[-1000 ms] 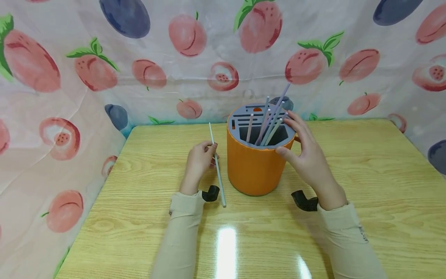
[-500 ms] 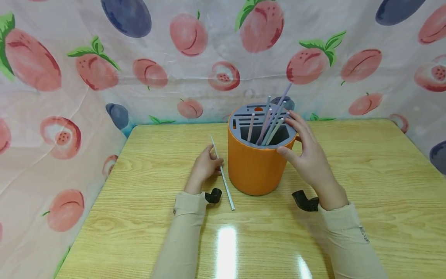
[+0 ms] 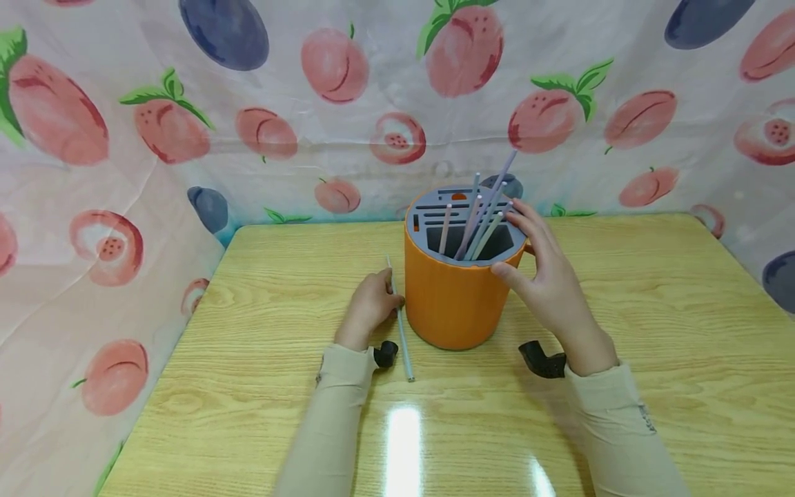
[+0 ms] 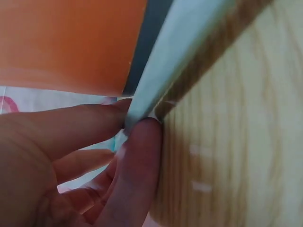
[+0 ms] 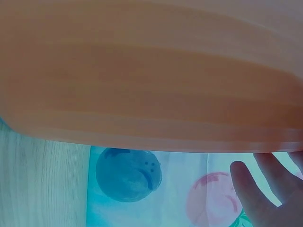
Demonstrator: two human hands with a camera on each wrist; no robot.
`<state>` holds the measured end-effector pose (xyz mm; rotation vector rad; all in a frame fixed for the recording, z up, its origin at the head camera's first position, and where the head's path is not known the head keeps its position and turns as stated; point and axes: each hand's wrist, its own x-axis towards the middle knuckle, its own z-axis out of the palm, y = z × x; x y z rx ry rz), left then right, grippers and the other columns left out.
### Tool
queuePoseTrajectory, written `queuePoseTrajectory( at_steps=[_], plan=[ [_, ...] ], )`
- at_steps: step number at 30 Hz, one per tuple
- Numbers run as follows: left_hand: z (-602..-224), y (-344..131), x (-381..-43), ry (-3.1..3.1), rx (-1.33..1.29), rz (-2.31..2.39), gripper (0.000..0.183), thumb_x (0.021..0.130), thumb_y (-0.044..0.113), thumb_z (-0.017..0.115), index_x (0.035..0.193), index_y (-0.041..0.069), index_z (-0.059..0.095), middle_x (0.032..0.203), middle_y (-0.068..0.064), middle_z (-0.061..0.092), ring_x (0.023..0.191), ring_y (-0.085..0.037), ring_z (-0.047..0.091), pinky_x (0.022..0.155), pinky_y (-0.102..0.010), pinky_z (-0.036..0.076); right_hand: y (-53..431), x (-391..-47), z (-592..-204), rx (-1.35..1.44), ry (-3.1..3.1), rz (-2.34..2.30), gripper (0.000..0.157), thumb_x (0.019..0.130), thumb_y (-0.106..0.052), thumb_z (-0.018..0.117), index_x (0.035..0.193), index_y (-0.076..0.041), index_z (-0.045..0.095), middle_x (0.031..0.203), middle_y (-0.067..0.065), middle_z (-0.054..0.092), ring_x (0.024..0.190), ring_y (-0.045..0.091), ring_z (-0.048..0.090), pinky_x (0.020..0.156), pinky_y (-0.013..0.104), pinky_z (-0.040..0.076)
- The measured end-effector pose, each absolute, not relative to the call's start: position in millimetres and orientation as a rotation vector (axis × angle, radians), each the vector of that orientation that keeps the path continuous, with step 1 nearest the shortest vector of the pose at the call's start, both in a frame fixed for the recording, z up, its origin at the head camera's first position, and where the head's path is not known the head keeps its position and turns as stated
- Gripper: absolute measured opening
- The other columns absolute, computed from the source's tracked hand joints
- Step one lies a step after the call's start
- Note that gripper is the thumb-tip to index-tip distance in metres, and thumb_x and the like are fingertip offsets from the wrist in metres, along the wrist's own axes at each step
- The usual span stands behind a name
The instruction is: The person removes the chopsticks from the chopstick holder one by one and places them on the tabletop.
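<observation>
A large orange utensil holder [image 3: 456,310] with a grey slotted top [image 3: 435,200] stands upright on the table. My left hand [image 3: 373,302] pinches a pale blue-green chopstick [image 3: 406,348] close to the holder's left side. The left wrist view has this chopstick [image 4: 170,61] between thumb and index finger, low over the wood. My right hand [image 3: 553,286] holds the holder's right side at the rim, thumb in front and fingers farther back. Several pastel chopsticks [image 3: 445,228] lean in the big front opening. In the right wrist view the orange wall [image 5: 142,85] hides part of that hand.
The wood-grain table [image 3: 248,359] runs up to a fruit-print cloth [image 3: 298,166] at the back and left. A handle [image 3: 529,247] on the holder's right is mostly behind my right hand. Small black wrist devices [image 3: 543,359] jut from both sleeves.
My left hand has moved down and to the right with the chopstick, bringing it closer to the holder. My right hand stays on the rim.
</observation>
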<state>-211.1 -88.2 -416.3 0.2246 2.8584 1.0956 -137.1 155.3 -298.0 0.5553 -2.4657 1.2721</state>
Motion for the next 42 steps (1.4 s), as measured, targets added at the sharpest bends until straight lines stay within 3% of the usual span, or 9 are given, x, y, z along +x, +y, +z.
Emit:
queuePoseTrajectory(
  at_steps=[6,9,13,17,22,32,37,42],
  plan=[
    [-413,-92,-210,2.896,0.238,1.019,0.015,0.074,0.005,0.065,0.078,0.002,0.05,0.06,-0.003,0.048,0.057,-0.018,0.047,0.054,-0.026,0.035,154,-136,-298,0.541,-2.474,1.262,0.061,0.086,-0.023,0.06,0.138,-0.006,0.031,0.146,-0.008,0.015,0.131,0.015,0.018,0.097,0.052,0.028],
    [-410,-96,-210,2.896,0.181,1.011,0.025,0.079,0.01,0.063,0.101,0.002,0.057,0.069,-0.002,0.05,0.063,-0.018,0.048,0.059,-0.028,0.037,154,-136,-298,0.539,-2.476,1.261,0.061,0.086,-0.023,0.06,0.138,-0.006,0.031,0.146,-0.007,0.015,0.131,0.015,0.018,0.097,0.052,0.028],
    [-400,-101,-212,2.893,0.151,1.009,0.044,0.087,0.023,0.057,0.127,0.009,0.048,0.088,-0.002,0.056,0.077,-0.018,0.051,0.07,-0.032,0.042,155,-138,-299,0.537,-2.472,1.258,0.062,0.086,-0.024,0.06,0.138,-0.007,0.031,0.146,-0.009,0.015,0.131,0.014,0.019,0.096,0.052,0.029],
    [-384,-101,-212,2.907,0.213,1.126,0.038,0.09,0.031,0.051,0.125,0.016,0.051,0.098,-0.001,0.057,0.086,-0.017,0.054,0.074,-0.033,0.044,155,-138,-298,0.537,-2.468,1.26,0.062,0.086,-0.024,0.06,0.138,-0.007,0.031,0.146,-0.01,0.015,0.131,0.013,0.019,0.096,0.051,0.029],
    [-362,-95,-204,2.991,0.396,1.37,0.03,0.092,0.031,0.049,0.119,0.02,0.056,0.099,0.003,0.057,0.087,-0.012,0.054,0.074,-0.029,0.045,154,-136,-296,0.542,-2.467,1.267,0.061,0.086,-0.023,0.059,0.137,-0.005,0.031,0.146,-0.01,0.015,0.131,0.014,0.019,0.096,0.052,0.029],
    [-322,-76,-180,3.145,0.705,1.658,0.027,0.092,0.017,0.047,0.117,0.012,0.057,0.105,0.0,0.054,0.094,-0.01,0.053,0.074,-0.021,0.048,153,-137,-298,0.535,-2.465,1.269,0.061,0.086,-0.024,0.06,0.137,-0.006,0.031,0.146,-0.008,0.015,0.131,0.014,0.019,0.095,0.052,0.029],
    [-311,-72,-171,3.186,0.958,1.665,0.023,0.091,0.012,0.048,0.11,0.011,0.061,0.115,-0.001,0.051,0.104,-0.013,0.049,0.085,-0.023,0.042,153,-137,-297,0.533,-2.462,1.27,0.06,0.086,-0.023,0.06,0.137,-0.006,0.032,0.146,-0.006,0.016,0.13,0.014,0.02,0.095,0.052,0.029],
    [-304,-67,-164,3.148,1.3,1.504,0.022,0.091,0.015,0.05,0.108,0.008,0.062,0.114,-0.004,0.054,0.114,-0.018,0.041,0.099,-0.029,0.029,152,-137,-298,0.536,-2.456,1.277,0.06,0.086,-0.023,0.059,0.137,-0.005,0.032,0.146,-0.007,0.016,0.131,0.015,0.02,0.095,0.054,0.029]
  ],
)
